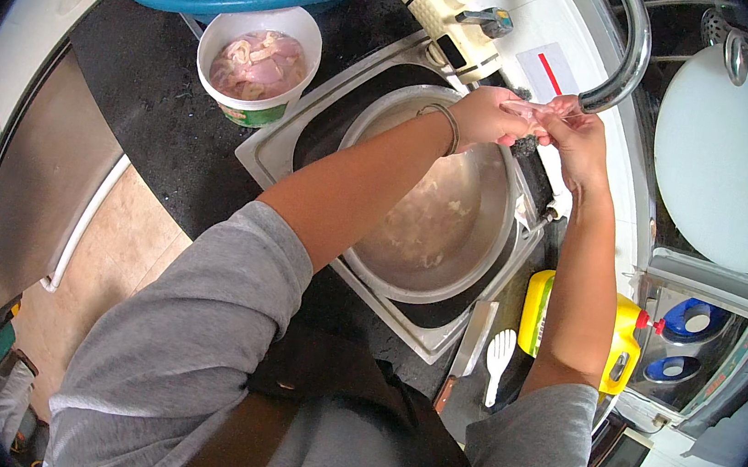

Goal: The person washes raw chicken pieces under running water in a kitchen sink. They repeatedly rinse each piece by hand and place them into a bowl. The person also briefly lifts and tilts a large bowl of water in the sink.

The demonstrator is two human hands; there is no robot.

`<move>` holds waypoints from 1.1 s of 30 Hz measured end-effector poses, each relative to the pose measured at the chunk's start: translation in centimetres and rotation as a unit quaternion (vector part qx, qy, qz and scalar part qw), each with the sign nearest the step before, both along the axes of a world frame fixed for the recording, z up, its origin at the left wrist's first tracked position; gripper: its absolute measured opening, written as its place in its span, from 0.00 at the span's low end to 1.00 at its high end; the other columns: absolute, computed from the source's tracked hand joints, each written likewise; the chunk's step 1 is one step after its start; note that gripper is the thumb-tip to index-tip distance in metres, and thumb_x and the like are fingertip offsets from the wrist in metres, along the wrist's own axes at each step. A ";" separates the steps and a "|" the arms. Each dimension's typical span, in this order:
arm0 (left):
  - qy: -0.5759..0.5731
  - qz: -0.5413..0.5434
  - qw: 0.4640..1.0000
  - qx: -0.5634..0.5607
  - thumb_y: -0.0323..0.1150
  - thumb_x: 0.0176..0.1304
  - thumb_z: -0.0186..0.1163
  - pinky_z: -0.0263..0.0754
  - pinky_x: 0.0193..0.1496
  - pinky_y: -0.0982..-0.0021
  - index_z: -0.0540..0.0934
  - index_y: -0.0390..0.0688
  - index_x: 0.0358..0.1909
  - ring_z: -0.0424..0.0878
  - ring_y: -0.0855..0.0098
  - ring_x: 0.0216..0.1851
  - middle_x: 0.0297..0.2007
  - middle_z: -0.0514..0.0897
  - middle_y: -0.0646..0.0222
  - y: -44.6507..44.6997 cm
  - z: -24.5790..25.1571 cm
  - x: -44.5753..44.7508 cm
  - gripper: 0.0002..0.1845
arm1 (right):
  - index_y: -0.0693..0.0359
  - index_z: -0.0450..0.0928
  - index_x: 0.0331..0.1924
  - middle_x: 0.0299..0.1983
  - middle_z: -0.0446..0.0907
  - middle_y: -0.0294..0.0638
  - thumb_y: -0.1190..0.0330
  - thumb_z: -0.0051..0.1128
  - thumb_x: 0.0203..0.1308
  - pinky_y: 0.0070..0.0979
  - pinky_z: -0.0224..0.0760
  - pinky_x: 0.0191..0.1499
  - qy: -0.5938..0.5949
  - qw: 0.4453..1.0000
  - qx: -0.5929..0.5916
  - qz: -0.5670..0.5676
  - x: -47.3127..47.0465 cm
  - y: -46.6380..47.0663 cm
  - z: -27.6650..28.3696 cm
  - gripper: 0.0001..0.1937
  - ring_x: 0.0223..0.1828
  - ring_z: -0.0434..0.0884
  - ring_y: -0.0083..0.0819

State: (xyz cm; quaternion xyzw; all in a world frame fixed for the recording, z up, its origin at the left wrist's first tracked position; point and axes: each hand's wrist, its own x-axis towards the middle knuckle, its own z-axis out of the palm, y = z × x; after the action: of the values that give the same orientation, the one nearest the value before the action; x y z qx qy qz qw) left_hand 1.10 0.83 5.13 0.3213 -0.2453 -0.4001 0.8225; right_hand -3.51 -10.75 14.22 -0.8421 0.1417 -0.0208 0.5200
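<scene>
My left hand (494, 119) and my right hand (573, 133) meet beneath the end of the curved metal faucet spout (624, 75). Between their fingers they grip one piece of pale pink raw meat (532, 111). Below and to the left of the hands, a large round metal basin (498, 248) stands in the sink (430, 350), holding cloudy water with pale pieces in it. A white plastic tub (206, 66) of raw meat pieces (261, 68) in liquid rests on the black counter, left of the sink.
Beside the sink's near right corner lie a cleaver (475, 335) with a wooden handle and a white slotted plastic spatula (499, 365). A yellow jug (621, 338) stands partly behind my right forearm. Metal trays over a blue-rimmed basin (261, 6) sit at the back left. A white round board (728, 163) leans at right.
</scene>
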 end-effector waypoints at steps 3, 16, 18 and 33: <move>-0.055 0.015 0.998 0.034 0.31 0.50 0.53 0.59 0.25 0.85 0.75 0.39 0.29 0.63 0.87 0.20 0.25 0.76 0.76 -0.2 -0.1 -0.1 0.07 | 0.67 0.70 0.26 0.20 0.73 0.37 0.81 0.50 0.44 0.15 0.61 0.20 0.003 1.000 0.016 0.008 -0.1 0.1 0.0 0.03 0.18 0.69 0.20; -0.358 0.291 0.855 0.236 0.31 0.48 0.49 0.58 0.50 0.65 0.71 0.39 0.40 0.67 0.63 0.45 0.38 0.72 0.57 0.6 -4.2 -2.8 0.15 | 0.64 0.71 0.26 0.20 0.72 0.33 0.80 0.50 0.47 0.13 0.59 0.21 0.049 0.996 -0.054 0.051 -0.7 1.0 1.0 0.02 0.18 0.68 0.17; -0.265 0.422 0.859 0.117 0.39 0.49 0.53 0.54 0.53 0.63 0.62 0.36 0.48 0.63 0.56 0.49 0.44 0.68 0.51 0.7 -3.3 -3.3 0.26 | 0.63 0.71 0.25 0.21 0.72 0.31 0.81 0.49 0.47 0.12 0.59 0.21 0.073 0.987 -0.108 0.097 -0.8 2.0 0.1 0.03 0.19 0.67 0.15; -0.363 0.122 0.838 0.390 0.38 0.54 0.44 0.65 0.38 0.60 0.72 0.40 0.29 0.72 0.54 0.35 0.30 0.75 0.55 6.1 -9.0 -5.7 0.12 | 0.67 0.73 0.27 0.21 0.73 0.33 0.81 0.48 0.48 0.13 0.64 0.29 -0.027 0.974 -0.170 0.149 1.1 10.1 -0.9 0.03 0.23 0.71 0.16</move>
State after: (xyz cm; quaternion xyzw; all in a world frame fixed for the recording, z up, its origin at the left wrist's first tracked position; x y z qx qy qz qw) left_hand -4.63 6.88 -3.86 0.7648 -0.3088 -0.2136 0.5236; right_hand -2.37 -0.69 13.28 -0.9287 -0.0045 0.0107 0.3705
